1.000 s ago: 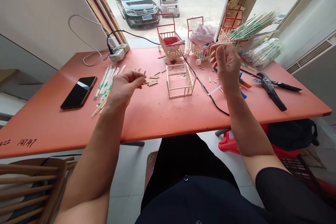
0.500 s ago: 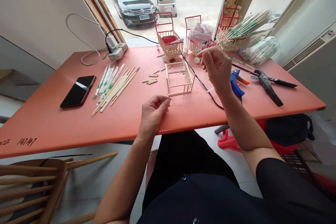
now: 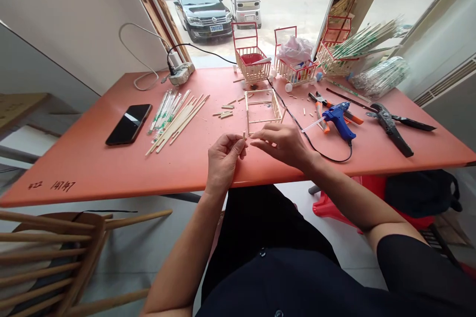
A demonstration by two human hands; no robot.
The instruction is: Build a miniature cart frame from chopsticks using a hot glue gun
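Note:
My left hand (image 3: 223,158) pinches a short piece of wooden stick (image 3: 244,135) upright between thumb and fingertips, just above the table's near edge. Close to its right, my right hand (image 3: 282,143) has its fingers stretched toward that piece, with the thumb a little apart; nothing shows in it. Just beyond both hands stands a small open frame of wooden sticks (image 3: 266,121), its near side partly covered by my right fingers. Several short cut sticks (image 3: 225,115) lie left of the frame. A blue glue gun (image 3: 340,121) rests to the right, its nozzle pointing left.
Long sticks (image 3: 182,121) and a phone (image 3: 129,124) lie on the left of the red table (image 3: 122,173). Small stick carts (image 3: 253,67) stand along the window. Orange-handled pliers (image 3: 319,114) and black cutters (image 3: 394,131) lie right. A black cord (image 3: 297,121) crosses the table.
My right hand has come down and left from its raised place over the glue gun to beside my left hand. The left hand keeps its pinch. The view has shifted slightly.

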